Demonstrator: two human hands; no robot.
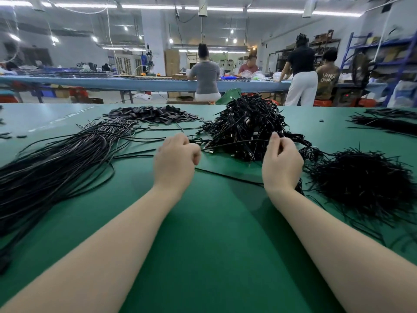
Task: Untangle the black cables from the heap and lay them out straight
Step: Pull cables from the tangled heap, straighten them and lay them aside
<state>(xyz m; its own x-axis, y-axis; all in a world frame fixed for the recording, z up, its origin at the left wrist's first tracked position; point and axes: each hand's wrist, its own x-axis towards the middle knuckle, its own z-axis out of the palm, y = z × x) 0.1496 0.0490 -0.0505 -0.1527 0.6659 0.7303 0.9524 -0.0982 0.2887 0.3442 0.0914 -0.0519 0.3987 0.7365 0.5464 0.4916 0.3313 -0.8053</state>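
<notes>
One head-worn view looks forward and down, close over the green table [209,233].

Strip lights [90,6] above long blue workbench [140,83].

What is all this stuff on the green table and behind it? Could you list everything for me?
tangled cable heap: one, black, centre of the table, just beyond the hands
straightened cables: one big bundle, black, laid out on the left
short black strips: one bristly pile, right of the right hand
small flat pieces: one pile, dark, far side, left of the heap
more strips: one bundle, black, far right edge
table: one, green top
workers: four in view, at a long blue bench behind
shelving: blue, back right
left hand: curled, pinching a cable
right hand: fingers gripping cables at the heap's near edge
</notes>
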